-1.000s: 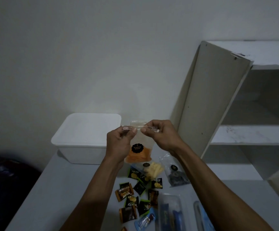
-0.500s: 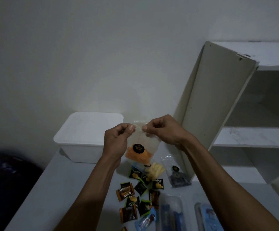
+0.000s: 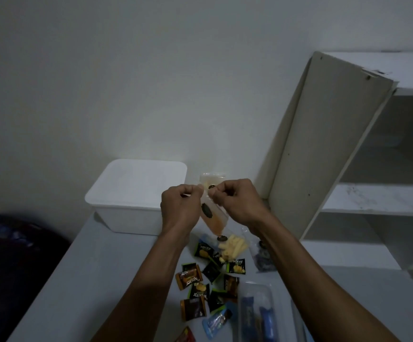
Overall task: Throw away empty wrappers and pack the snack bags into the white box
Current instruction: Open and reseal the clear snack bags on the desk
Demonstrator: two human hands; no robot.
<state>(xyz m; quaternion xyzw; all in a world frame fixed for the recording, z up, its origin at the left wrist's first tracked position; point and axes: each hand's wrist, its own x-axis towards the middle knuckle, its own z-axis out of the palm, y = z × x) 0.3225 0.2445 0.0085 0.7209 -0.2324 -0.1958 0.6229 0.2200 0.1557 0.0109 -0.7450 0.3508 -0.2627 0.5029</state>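
Observation:
My left hand and my right hand both pinch the top of a clear snack bag with orange contents and a dark round label, held up above the table. The bag hangs tilted between my hands. The white box stands with its lid on at the back left of the table, just left of my left hand. Below my hands lie a bag of pale yellow sticks, a clear bag with dark contents and several small dark snack packets.
A clear plastic tray with blue bars sits at the near right. A white shelf unit with a leaning side panel stands at the right. A dark bundle lies off the table's left edge. The table is grey.
My hands have shifted the bag's top closer together and the bag now hangs more tilted and edge-on. The camera view has moved slightly.

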